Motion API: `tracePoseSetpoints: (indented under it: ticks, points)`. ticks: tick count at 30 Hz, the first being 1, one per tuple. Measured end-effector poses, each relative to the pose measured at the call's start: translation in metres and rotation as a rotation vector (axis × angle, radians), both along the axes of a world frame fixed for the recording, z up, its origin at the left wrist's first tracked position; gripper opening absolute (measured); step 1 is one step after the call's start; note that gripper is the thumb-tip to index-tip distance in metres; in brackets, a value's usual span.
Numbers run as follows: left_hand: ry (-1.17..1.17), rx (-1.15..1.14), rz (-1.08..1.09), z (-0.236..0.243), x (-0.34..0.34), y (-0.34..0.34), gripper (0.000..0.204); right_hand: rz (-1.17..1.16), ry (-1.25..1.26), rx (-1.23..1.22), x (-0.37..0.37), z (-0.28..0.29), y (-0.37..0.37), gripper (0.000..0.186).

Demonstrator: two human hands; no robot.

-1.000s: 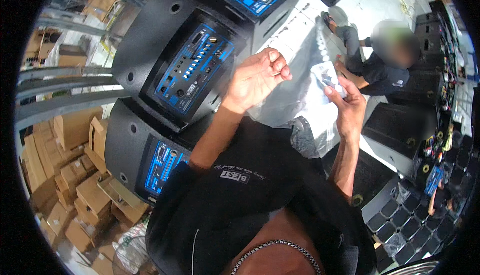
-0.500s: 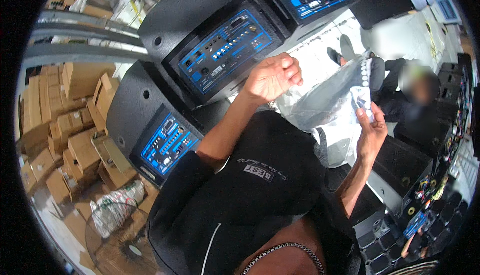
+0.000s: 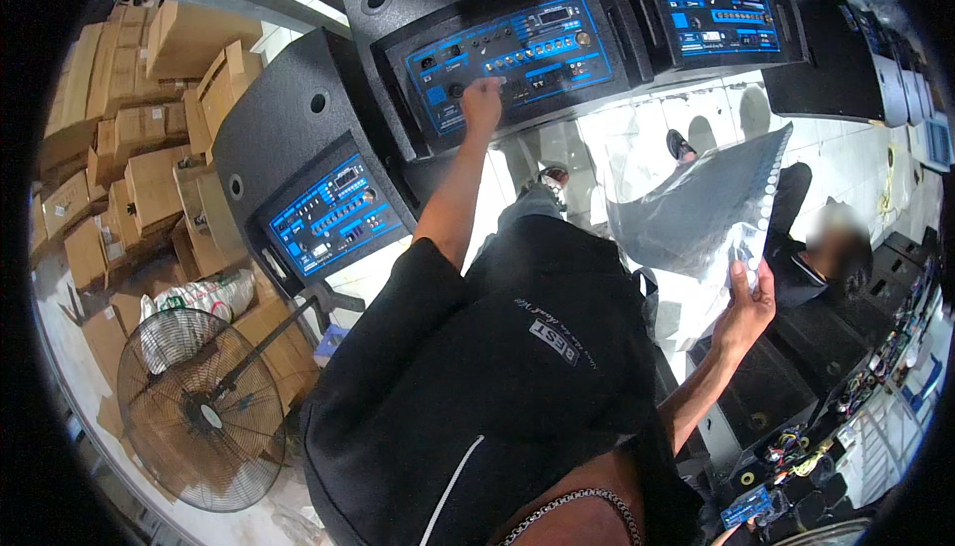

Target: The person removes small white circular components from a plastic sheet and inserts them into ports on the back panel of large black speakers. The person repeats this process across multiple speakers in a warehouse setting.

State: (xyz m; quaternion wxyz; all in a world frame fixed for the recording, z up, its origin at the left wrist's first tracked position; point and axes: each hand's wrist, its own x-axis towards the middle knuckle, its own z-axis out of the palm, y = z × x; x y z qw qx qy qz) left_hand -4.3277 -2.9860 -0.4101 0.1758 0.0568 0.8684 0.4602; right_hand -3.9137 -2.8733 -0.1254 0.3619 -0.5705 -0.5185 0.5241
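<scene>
My left hand [image 3: 481, 105] reaches over the blue-and-black control panel [image 3: 542, 89] of the middle black speaker cabinet [image 3: 398, 34]. Its fingers are pinched together at the panel's face; what they hold, if anything, is too small to make out. In my right hand [image 3: 744, 309] is a clear plastic sheet [image 3: 686, 208], gripped by its lower right corner between thumb and fingers. A row of round white stickers [image 3: 772, 173] runs along the sheet's right edge. The sheet hangs out in front of my body, over the tiled floor.
More black speakers stand left [image 3: 288, 138] and right [image 3: 716, 19] of the middle one. Cardboard boxes [image 3: 149, 128] pile up at far left, near a standing fan [image 3: 204, 417]. A person [image 3: 791, 268] is low at the right, beside further black cabinets [image 3: 766, 377] and loose wires.
My left hand has gone from hanging curled in front of me to the middle speaker's panel. My right hand still grips the sheet, now lower in view. The view has shifted.
</scene>
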Motion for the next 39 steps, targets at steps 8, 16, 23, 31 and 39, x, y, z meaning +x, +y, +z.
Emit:
tracePoseSetpoints:
  ticks: [8,16,23,31,39]
  points:
    - [0.119,-0.068,0.020,-0.001,-0.001,0.005,0.029,0.019,-0.041,-0.030,0.004,-0.009,-0.001,0.032]
    - [0.118,-0.141,0.087,-0.019,-0.007,0.011,0.035,0.058,-0.058,-0.033,0.002,-0.017,-0.003,0.033]
    - [0.071,-0.142,0.125,-0.014,-0.004,0.018,0.031,0.063,-0.014,-0.013,0.003,-0.020,-0.003,0.031]
    - [0.099,-0.188,0.108,-0.008,-0.003,0.018,0.034,0.006,0.012,-0.089,0.002,-0.020,-0.005,0.035]
    - [0.141,-0.196,0.149,-0.005,0.001,0.022,0.030,0.034,0.024,-0.109,0.001,-0.021,-0.007,0.037]
